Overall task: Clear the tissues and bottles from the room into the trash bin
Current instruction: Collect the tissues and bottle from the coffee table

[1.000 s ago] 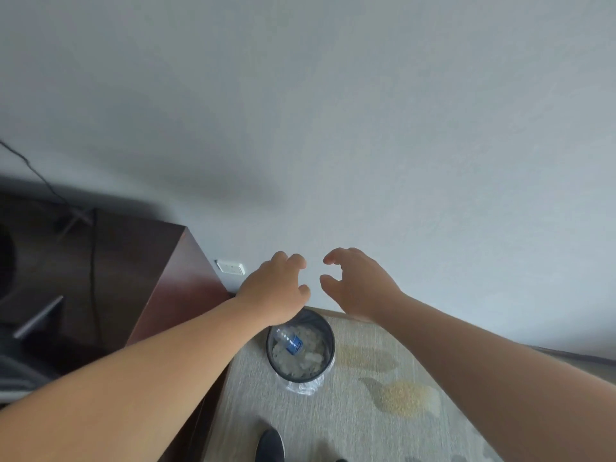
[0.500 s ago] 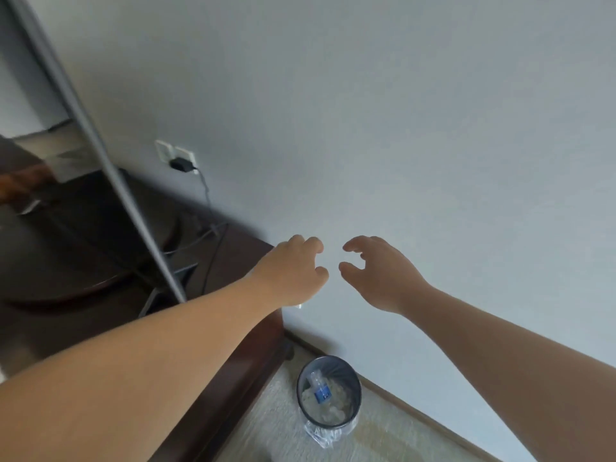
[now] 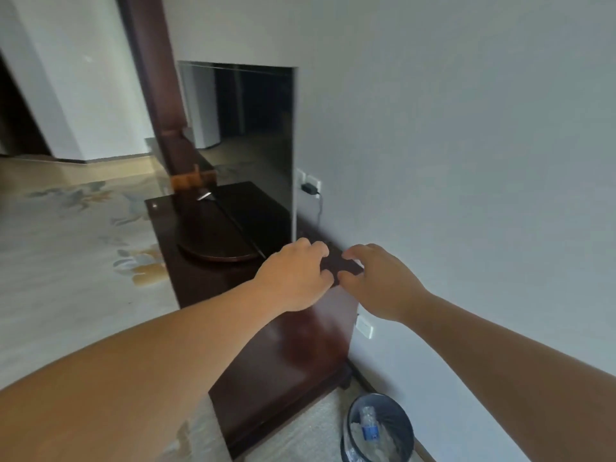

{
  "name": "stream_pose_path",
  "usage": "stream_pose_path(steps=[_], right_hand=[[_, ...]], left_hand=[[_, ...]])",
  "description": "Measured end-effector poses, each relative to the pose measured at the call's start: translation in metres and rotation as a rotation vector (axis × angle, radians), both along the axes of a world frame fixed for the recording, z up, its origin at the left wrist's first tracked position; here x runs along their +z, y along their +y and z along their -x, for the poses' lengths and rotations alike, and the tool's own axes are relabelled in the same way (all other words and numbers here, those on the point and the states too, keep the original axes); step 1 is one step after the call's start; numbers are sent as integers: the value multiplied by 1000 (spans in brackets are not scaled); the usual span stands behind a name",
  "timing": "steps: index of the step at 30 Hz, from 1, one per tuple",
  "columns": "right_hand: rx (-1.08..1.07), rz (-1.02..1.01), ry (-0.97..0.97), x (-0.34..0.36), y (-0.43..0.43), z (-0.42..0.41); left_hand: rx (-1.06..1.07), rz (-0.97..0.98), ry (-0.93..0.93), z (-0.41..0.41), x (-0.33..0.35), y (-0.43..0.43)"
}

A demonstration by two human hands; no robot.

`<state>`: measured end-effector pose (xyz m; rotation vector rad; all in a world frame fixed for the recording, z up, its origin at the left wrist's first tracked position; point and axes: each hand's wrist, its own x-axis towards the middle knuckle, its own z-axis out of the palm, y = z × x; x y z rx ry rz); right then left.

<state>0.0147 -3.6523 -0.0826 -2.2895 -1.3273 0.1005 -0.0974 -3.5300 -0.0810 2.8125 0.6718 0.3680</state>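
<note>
A dark round trash bin (image 3: 407,425) with a clear liner stands on the floor at the bottom right, beside the wall. Inside it lie a clear plastic bottle (image 3: 368,425) with a blue label and pale crumpled tissues. My left hand (image 3: 295,275) and my right hand (image 3: 378,281) are held out side by side at mid-frame, above the right end of a dark wooden cabinet. Both hands hold nothing, with the fingers loosely curled and apart. The bin is well below and to the right of them.
The dark wooden cabinet (image 3: 283,355) runs along the grey wall and carries a flat TV (image 3: 256,151) on a round base. Wall sockets (image 3: 310,183) with a plugged charger sit behind the TV. Patterned carpet (image 3: 73,261) spreads to the left.
The view has swung left and up: the bin slid to the bottom right, and the cabinet, TV and carpet came into sight. Both hands stay empty and side by side.
</note>
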Motion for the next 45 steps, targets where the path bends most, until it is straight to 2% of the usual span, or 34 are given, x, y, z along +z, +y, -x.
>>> stream_pose_path(steps=[6, 14, 26, 35, 45], right_hand=[[189, -15, -67, 12, 79, 85], [419, -5, -25, 19, 182, 241], [758, 45, -76, 9, 306, 457], [1053, 36, -58, -16, 393, 569], [1329, 80, 9, -28, 482, 642]], left_hand=[[202, -1, -34, 113, 12, 59], [462, 39, -33, 297, 16, 133], [841, 80, -12, 528, 1, 195], [1144, 122, 23, 633, -18, 226], [1425, 167, -7, 688, -36, 275]])
